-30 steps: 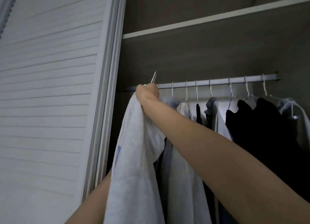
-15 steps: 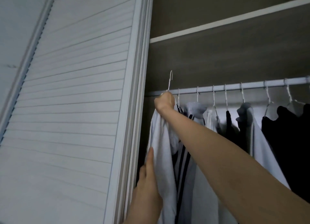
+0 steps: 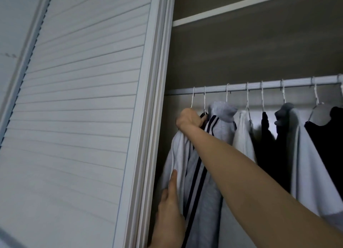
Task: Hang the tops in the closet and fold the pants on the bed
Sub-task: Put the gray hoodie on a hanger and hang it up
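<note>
A white top (image 3: 176,155) hangs on a white wire hanger (image 3: 192,97) whose hook sits over the closet rod (image 3: 269,85) at its far left end. My right hand (image 3: 189,118) grips the hanger's neck and the top's collar, arm stretched up from the lower right. My left hand (image 3: 169,210) lies flat against the lower part of the white top, fingers straight and pointing up. Right beside the top hangs a grey garment with dark stripes (image 3: 204,173).
Several more tops in white, grey and black (image 3: 278,145) hang along the rod to the right. A white louvred closet door (image 3: 83,117) and its frame stand close on the left. A shelf (image 3: 241,4) runs above the rod.
The hanger's hook, raised above the rod before, now sits over it. My left hand has stayed on the white top's lower part. The view has shifted left.
</note>
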{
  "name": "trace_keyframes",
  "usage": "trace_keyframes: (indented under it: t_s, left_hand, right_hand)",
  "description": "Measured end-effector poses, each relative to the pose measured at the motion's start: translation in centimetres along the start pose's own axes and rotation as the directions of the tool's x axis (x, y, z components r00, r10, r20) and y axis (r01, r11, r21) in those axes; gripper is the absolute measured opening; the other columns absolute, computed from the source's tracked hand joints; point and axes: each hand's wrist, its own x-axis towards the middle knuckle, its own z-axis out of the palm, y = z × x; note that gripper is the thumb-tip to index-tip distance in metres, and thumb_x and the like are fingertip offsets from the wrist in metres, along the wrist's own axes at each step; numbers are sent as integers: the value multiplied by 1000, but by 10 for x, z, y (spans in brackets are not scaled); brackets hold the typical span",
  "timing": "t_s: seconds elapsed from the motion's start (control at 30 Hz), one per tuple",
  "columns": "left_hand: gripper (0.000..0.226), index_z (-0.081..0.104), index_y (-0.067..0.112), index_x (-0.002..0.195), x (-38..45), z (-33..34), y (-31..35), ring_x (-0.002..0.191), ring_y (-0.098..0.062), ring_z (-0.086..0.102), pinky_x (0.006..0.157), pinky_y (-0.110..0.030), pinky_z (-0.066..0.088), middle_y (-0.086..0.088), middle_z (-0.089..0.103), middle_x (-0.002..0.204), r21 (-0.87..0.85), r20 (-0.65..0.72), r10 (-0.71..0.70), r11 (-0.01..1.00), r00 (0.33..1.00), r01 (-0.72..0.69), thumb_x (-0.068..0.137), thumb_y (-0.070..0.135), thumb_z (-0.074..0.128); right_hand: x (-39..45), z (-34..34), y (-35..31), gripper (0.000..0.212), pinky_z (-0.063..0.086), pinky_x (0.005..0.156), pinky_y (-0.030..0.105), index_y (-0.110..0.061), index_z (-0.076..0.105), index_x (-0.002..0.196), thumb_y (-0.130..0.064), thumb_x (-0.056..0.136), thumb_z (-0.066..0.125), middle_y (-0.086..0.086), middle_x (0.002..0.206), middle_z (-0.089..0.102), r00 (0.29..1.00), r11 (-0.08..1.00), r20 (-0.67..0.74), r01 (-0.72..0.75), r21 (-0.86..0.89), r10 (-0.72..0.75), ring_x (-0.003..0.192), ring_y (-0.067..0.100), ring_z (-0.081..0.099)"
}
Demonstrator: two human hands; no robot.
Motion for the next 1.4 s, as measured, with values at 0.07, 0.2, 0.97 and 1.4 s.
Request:
trace_keyframes:
  t_s: [0.07,0.2,0.97,1.4]
  left_hand:
    - [100,-20,63,125,-4,1,1,143,-10,25,112,-23,19,6,14,161,-9,-12,-24,1000,1000,24,93,-7,44]
    - [94,-16,63,126,-17,3,1,137,-5,28,109,-17,15,7,20,159,-65,-78,4,998,997,-9,95,-4,43]
    - [112,-5,57,146,-52,5,-24,129,11,16,104,-4,14,6,8,161,-92,-147,133,985,980,-148,79,-26,27]
    - [81,19,22,153,-62,22,-47,110,-14,42,93,-24,43,-4,19,146,96,-84,94,992,992,-86,86,-12,49]
  right_hand:
    - [-3,3,-3,21,14,116,51,-8,68,100,-16,86,56,11,113,64,1000,999,-1,8,-52,-8,110,31,58]
    - [-13,0,-6,55,22,110,55,-1,48,128,-33,86,60,19,130,51,995,992,-32,92,-82,-95,122,38,46]
    - [-116,-59,111,26,43,89,45,-9,57,113,-9,87,58,14,125,49,695,210,455,648,-732,-557,122,33,35]
    - [-111,-79,99,30,41,70,34,-4,54,112,8,84,47,13,110,50,551,466,54,751,-467,-833,102,28,42]
